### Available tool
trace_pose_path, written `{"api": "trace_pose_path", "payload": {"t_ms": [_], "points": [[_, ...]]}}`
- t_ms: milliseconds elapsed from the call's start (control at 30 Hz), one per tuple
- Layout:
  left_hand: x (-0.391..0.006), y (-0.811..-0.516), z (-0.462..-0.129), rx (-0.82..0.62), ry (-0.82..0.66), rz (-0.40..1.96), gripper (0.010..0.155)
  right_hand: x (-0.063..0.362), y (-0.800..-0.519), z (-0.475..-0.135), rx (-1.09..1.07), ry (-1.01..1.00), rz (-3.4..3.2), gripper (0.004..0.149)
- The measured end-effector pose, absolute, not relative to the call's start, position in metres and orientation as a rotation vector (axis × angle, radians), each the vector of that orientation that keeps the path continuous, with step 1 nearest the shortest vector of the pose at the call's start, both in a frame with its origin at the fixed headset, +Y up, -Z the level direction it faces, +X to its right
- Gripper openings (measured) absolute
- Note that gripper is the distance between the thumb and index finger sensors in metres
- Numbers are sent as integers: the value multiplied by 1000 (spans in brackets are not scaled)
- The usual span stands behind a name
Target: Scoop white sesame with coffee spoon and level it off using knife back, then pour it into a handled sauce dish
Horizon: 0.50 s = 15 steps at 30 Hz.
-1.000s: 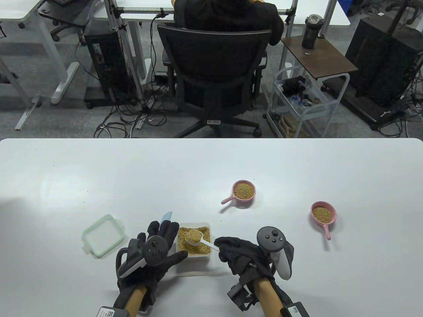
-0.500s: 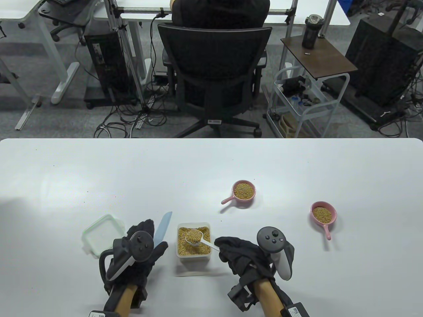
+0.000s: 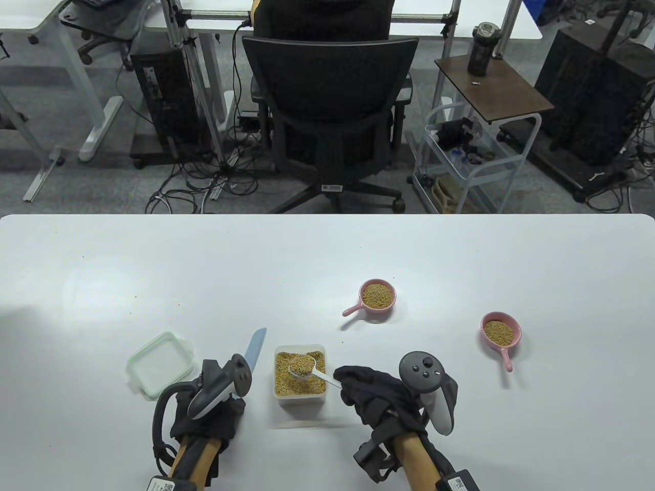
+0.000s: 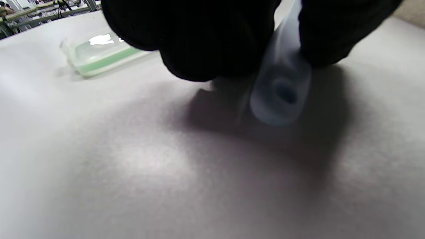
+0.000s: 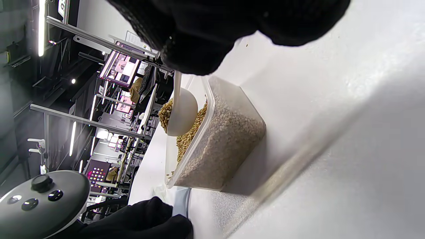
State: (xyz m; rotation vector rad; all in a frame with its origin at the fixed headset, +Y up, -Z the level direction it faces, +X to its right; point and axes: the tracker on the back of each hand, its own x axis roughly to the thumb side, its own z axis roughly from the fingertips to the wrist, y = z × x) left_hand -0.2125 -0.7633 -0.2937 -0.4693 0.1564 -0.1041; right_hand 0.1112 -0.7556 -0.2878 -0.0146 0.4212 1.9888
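Gripping the knife (image 3: 254, 349), the left hand (image 3: 207, 417) points its blade away, just left of the sesame container (image 3: 300, 375). Right hand (image 3: 376, 396) pinches the heaped coffee spoon (image 3: 303, 366) over the container. Both sauce dishes (image 3: 377, 295) lie beyond, bare table (image 3: 204, 266) between.
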Motion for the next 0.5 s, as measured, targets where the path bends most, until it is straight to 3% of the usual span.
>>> {"api": "trace_pose_path", "payload": {"t_ms": [133, 233, 500], "points": [[-214, -764, -293, -449, 138, -71, 47, 111, -755, -287, -14, 419, 1993, 38], [-217, -757, -292, -421, 70, 93, 44, 111, -755, -287, -13, 411, 2000, 38], [-206, -721, -276, -162, -85, 297, 43, 110, -754, -287, -6, 396, 2030, 38]]}}
